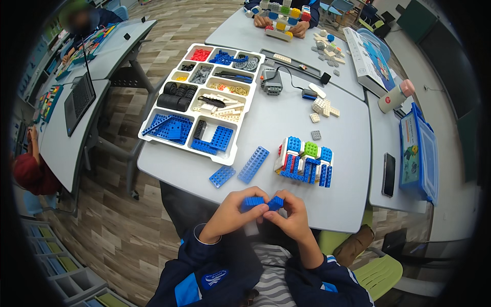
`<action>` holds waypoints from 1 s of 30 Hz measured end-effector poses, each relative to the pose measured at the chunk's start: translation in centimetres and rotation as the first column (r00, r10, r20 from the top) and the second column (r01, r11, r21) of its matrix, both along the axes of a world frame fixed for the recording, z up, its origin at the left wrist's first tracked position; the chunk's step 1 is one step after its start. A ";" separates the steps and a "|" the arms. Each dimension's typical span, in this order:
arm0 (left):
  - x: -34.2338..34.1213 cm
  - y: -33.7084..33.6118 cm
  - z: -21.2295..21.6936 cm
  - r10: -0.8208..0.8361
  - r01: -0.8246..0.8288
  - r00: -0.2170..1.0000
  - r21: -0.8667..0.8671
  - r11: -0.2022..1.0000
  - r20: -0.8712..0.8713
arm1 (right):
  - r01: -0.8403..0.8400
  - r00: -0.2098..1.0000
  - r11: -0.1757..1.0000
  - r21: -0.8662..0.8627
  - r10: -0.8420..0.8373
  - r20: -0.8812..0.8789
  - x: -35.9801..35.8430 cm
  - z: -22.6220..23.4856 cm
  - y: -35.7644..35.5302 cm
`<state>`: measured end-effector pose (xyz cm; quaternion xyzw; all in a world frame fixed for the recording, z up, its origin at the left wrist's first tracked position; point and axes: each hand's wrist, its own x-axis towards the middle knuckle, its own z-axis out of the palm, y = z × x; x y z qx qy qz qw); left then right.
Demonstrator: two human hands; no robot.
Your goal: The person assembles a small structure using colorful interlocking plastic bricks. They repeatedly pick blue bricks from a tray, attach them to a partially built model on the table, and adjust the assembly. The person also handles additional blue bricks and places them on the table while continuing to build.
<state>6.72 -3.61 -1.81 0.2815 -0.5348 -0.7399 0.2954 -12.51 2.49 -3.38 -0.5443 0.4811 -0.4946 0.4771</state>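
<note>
Close to the table's front edge, my left hand (pixel 237 213) pinches a blue building brick (pixel 252 202). My right hand (pixel 290 217) grips another blue building brick (pixel 276 203), and the two hands meet with their fingertips touching. Whether the two pieces are joined is hidden by my fingers. Just beyond lie two flat blue studded plates, a short one (pixel 222 176) and a longer one (pixel 253 165). To the right of these stands a block assembly (pixel 305 161) of white, blue, green and red bricks with blue strips along its front.
A white sorting tray (pixel 239 134) of parts fills the table's left side. Behind the assembly are a grey motor box (pixel 271 82) with a cable and loose white pieces (pixel 325 107). Rightward are a phone (pixel 389 175), blue bin (pixel 419 153) and bottle (pixel 396 96). Another person's hands (pixel 298 29) hold a model opposite.
</note>
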 end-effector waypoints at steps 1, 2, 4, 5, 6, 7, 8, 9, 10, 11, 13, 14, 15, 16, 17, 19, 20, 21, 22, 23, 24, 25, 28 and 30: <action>0.0 0.1 0.1 0.006 -0.006 1.000 0.009 1.000 0.007 | 0.002 0.999 1.000 -0.017 -0.003 -0.040 -0.3 0.1 0.0; -0.1 0.1 0.2 0.002 -0.003 1.000 0.028 1.000 0.017 | 0.004 0.997 0.999 -0.033 -0.007 -0.081 -0.5 0.3 0.0; 0.0 0.1 0.3 -0.040 0.040 0.999 -0.023 0.999 0.036 | -0.054 0.984 0.997 -0.053 0.044 -0.173 -1.0 0.6 0.1; 0.0 0.0 0.3 -0.059 0.060 0.996 -0.026 0.998 0.060 | -0.080 0.977 0.995 -0.061 0.066 -0.204 -1.2 0.8 0.2; 0.0 0.1 0.3 -0.080 0.081 0.996 -0.014 0.997 0.024 | -0.093 0.972 0.994 -0.060 0.078 -0.221 -1.3 1.0 0.3; -0.1 0.2 0.2 -0.088 0.088 0.996 0.013 0.996 0.000 | -0.109 0.971 0.992 -0.061 0.093 -0.222 -1.3 1.2 0.4; 0.0 0.2 0.3 -0.086 0.087 0.996 0.039 0.995 -0.020 | -0.134 0.969 0.989 -0.064 0.117 -0.219 -1.3 1.3 0.5; 0.1 0.4 0.3 -0.099 0.100 0.995 0.075 0.992 -0.010 | -0.110 0.962 0.993 -0.050 0.094 -0.255 -1.2 1.5 0.5; 0.1 0.5 0.3 -0.106 0.105 0.994 0.112 0.988 0.000 | -0.092 0.954 0.995 -0.037 0.078 -0.288 -1.2 1.7 0.6; 0.1 0.7 0.2 -0.102 0.100 0.995 0.151 0.983 0.005 | -0.080 0.945 0.996 -0.025 0.068 -0.319 -1.2 1.8 0.7; -0.2 1.1 0.1 -0.047 0.049 0.999 0.141 0.989 -0.015 | -0.083 0.944 0.996 -0.041 0.065 -0.324 -1.0 1.9 0.8; -0.3 1.1 -0.1 -0.021 0.028 0.999 0.169 0.985 -0.040 | -0.077 0.951 0.996 -0.039 0.061 -0.304 -0.9 1.9 0.7; -0.4 1.2 -0.2 0.003 0.010 0.998 0.199 0.980 -0.066 | -0.068 0.957 0.997 -0.033 0.056 -0.285 -0.7 1.8 0.7; -0.6 1.2 -0.4 0.041 -0.036 0.998 0.099 0.994 -0.052 | -0.089 0.963 0.996 -0.018 0.081 -0.255 -0.5 1.6 0.7; -0.9 1.2 -0.7 0.071 -0.071 0.997 -0.004 0.997 -0.042 | -0.103 0.968 0.995 -0.005 0.099 -0.229 -0.2 1.4 0.7; -1.1 1.0 -1.2 0.134 -0.132 0.991 -0.168 0.977 0.000 | -0.107 0.973 0.994 0.018 0.109 -0.203 0.2 0.9 0.7; -1.2 0.9 -1.4 0.170 -0.159 0.985 -0.228 0.961 0.030 | -0.098 0.974 0.995 0.027 0.101 -0.203 0.3 0.7 0.7; -1.4 0.9 -1.6 0.205 -0.179 0.977 -0.282 0.942 0.063 | -0.080 0.975 0.996 0.036 0.086 -0.206 0.4 0.6 0.8; -1.6 1.2 -1.6 0.250 -0.226 0.967 -0.274 0.935 0.055 | -0.095 0.976 0.995 0.030 0.099 -0.195 0.5 0.5 0.8; -1.7 1.5 -1.6 0.289 -0.266 0.956 -0.263 0.927 0.049 | -0.096 0.977 0.995 0.021 0.099 -0.191 0.5 0.3 0.8; -2.1 1.8 -1.7 0.312 -0.295 0.950 -0.264 0.918 0.023 | -0.084 0.977 0.996 0.011 0.084 -0.196 0.4 0.4 0.9; -2.2 1.9 -1.7 0.313 -0.298 0.949 -0.217 0.929 0.037 | -0.101 0.969 0.995 0.012 0.101 -0.226 0.3 0.4 0.9; -2.5 2.1 -1.7 0.370 -0.354 0.926 -0.162 0.921 0.080 | -0.165 0.941 0.977 0.134 0.196 -0.275 -0.1 0.8 0.9; -2.6 2.2 -1.7 0.378 -0.362 0.924 -0.176 0.916 0.066 | -0.198 0.933 0.967 0.163 0.237 -0.272 -0.2 1.0 0.8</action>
